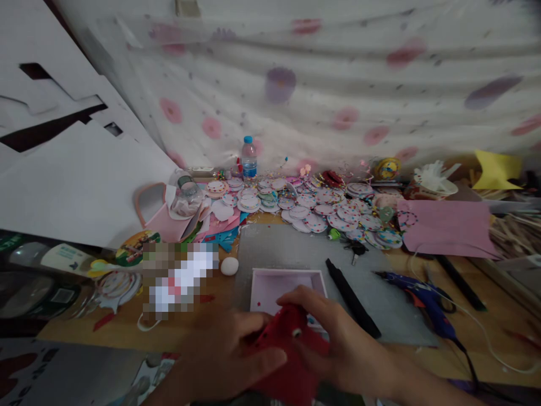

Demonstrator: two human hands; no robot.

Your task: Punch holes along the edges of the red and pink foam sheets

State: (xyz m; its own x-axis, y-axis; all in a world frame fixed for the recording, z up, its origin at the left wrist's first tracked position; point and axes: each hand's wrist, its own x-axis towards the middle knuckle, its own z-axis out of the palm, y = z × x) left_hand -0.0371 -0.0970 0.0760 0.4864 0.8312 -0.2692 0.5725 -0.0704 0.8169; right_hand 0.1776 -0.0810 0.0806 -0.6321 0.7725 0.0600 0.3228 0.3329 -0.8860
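Low in the head view, both hands are closed on a red felt-like piece (287,369) with a small pale, round spot and a dark dot on it. My left hand (230,349), blurred by motion, grips its left side with the thumb on top. Over its upper and right side curl the fingers of my right hand (333,332). Just behind them lies a shallow white box (287,274) with a small red star inside, its front part covered by my hands. What exactly the red piece is, I cannot make out.
A grey mat (270,242) lies under the box. On the right are a black rod-like tool (353,299), keys (355,251) and a blue glue gun (431,299) with its cord. Many dotted white discs (321,208) pile up behind, beside a water bottle (249,158). A white ball (229,266) sits left.
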